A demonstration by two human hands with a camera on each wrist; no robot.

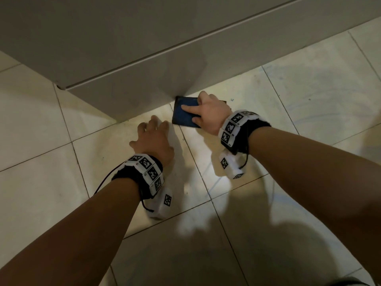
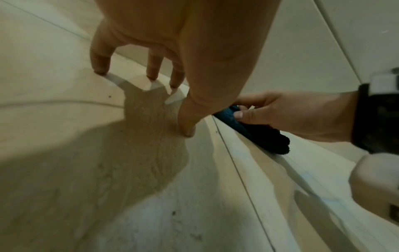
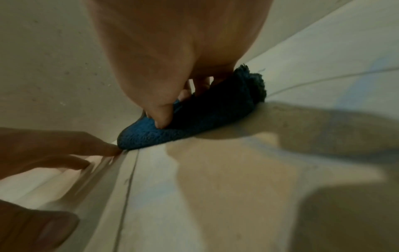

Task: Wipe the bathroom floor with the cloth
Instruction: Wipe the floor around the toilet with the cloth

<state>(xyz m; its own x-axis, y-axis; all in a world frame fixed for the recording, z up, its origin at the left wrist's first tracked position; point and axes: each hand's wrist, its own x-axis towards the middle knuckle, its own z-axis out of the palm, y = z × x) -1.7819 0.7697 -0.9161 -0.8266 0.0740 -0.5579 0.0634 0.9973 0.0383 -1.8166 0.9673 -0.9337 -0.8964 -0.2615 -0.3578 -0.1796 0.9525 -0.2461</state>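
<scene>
1. Right hand (image 1: 210, 112): pressing the cloth (image 1: 185, 114) onto the floor (image 1: 309, 96), fingers spread over it, thumb curling at its edge, likely working the wall (image 1: 144, 79) corner.
2. Left hand (image 1: 153, 139): bracing on spread fingertips, holding nothing, probably bearing weight.
3. Cloth: blue, fluffy, folded flat, lying against the wall base.

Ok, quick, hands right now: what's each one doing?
Left hand: open, fingers spread, tips resting on the floor tile, holding nothing.
Right hand: pressing the blue cloth to the floor, fingers and thumb curled over it.
</scene>
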